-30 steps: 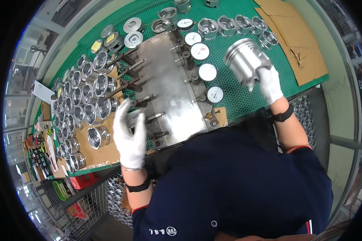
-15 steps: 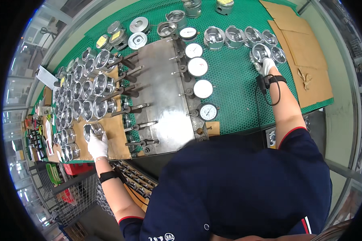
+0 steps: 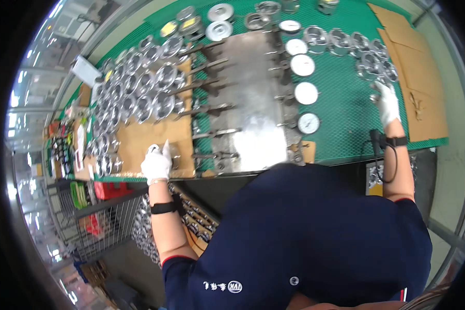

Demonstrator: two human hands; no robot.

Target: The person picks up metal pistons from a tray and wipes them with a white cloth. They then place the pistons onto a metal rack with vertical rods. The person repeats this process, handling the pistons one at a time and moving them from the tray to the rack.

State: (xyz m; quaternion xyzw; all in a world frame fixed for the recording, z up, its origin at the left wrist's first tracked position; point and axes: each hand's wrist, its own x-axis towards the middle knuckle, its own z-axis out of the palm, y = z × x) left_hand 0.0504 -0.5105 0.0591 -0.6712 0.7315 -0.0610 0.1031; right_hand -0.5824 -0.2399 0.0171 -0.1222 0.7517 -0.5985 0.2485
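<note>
left hand: hides most of piston | right hand: grip unclear

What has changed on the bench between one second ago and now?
The right hand carried a large shiny piston out to the right and set it among the pistons there. The left hand moved left from the gauge plate onto a piston on the cardboard sheet. The dial gauges stayed in place.

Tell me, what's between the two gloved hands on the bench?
In the head view, a shiny metal plate with round dial gauges along its edge lies between the left hand and right hand.
</note>
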